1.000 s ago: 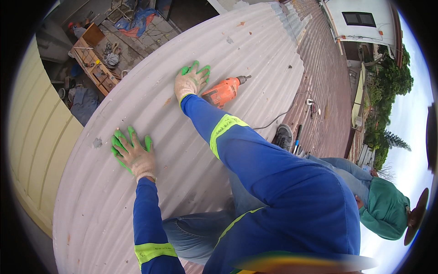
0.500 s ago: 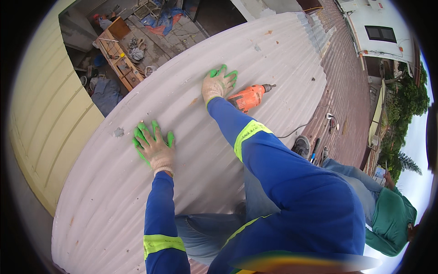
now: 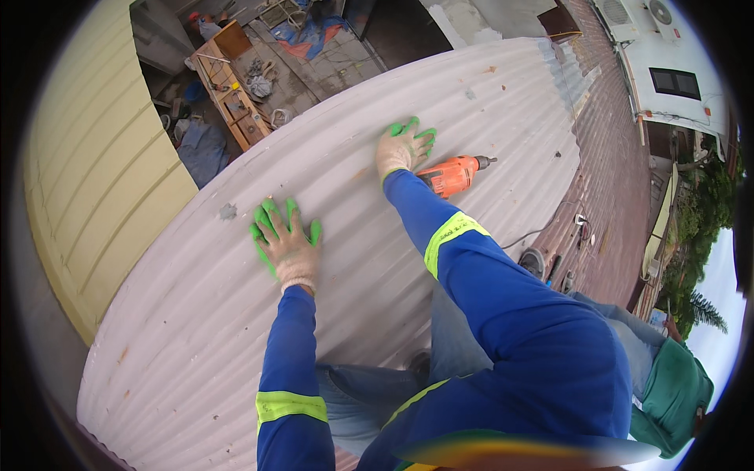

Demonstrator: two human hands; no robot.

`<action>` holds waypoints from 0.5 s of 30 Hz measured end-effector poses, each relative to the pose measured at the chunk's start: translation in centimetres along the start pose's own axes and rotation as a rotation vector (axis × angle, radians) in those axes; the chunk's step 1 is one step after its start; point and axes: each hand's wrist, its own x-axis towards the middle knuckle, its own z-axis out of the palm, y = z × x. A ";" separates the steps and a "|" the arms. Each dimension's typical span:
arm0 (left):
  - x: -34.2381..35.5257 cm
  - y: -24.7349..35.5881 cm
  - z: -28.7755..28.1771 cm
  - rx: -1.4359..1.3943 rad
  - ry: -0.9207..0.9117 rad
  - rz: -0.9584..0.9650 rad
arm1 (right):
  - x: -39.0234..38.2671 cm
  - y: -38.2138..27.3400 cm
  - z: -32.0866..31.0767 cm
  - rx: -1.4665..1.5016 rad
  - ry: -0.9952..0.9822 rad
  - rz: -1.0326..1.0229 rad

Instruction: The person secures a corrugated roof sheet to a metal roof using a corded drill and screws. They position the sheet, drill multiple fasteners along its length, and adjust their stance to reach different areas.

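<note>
Both my hands wear whitish work gloves with green fingertips and lie on a pale corrugated roofing sheet (image 3: 196, 314). My left hand (image 3: 289, 247) is flat with fingers spread, just right of a grey patch (image 3: 228, 211) on the sheet. Farther out, my right hand (image 3: 404, 147) also rests palm down, fingers apart. Beside its wrist lies an orange power drill (image 3: 452, 175), its chuck pointing right; my right forearm hides part of the drill. Neither hand holds anything.
Beyond the sheet's far edge, a drop opens onto a lower yard with a wooden frame (image 3: 228, 90) and a person (image 3: 208, 25). Yellow ribbed roofing (image 3: 102, 180) borders the left. A cable (image 3: 522, 238) trails right to reddish roofing (image 3: 605, 165). A person in green (image 3: 671, 392) is close at right.
The whole view has shifted, so the sheet, drill and hands appear a little farther right. Both hands stay flat in about the same places on the sheet.
</note>
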 end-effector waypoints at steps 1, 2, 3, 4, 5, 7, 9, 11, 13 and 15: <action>0.0 -0.1 0.1 -0.003 0.005 0.008 | 0.0 0.0 0.1 -0.001 0.007 -0.004; 0.0 -0.1 0.2 -0.006 0.009 0.014 | 0.1 0.0 0.1 -0.017 0.009 0.006; 0.0 -0.2 0.3 0.004 0.019 0.014 | 0.2 0.0 0.0 0.006 0.010 -0.006; -0.1 -0.3 0.3 -0.014 0.011 0.018 | 0.3 0.1 -0.3 0.014 0.003 -0.005; -0.1 -0.3 0.4 -0.018 0.012 0.015 | 0.2 0.1 -0.7 0.025 -0.040 0.001; 0.0 -0.5 0.3 -0.015 0.029 0.013 | -0.1 -0.4 -1.8 0.076 -0.069 -0.032; 0.1 -0.6 0.3 -0.016 -0.002 0.014 | -1.6 -1.7 -3.1 0.163 0.022 -0.281; 0.0 -0.7 0.6 0.000 0.048 0.018 | -4.4 -5.1 -4.0 0.485 -0.055 -0.690; -0.4 -0.4 1.7 0.030 -0.040 0.003 | -9.5 -10.5 -4.2 0.538 -0.442 -0.772; -0.7 -1.0 3.2 0.117 -0.116 -0.023 | -15.5 -16.2 -4.8 0.305 -1.028 -0.810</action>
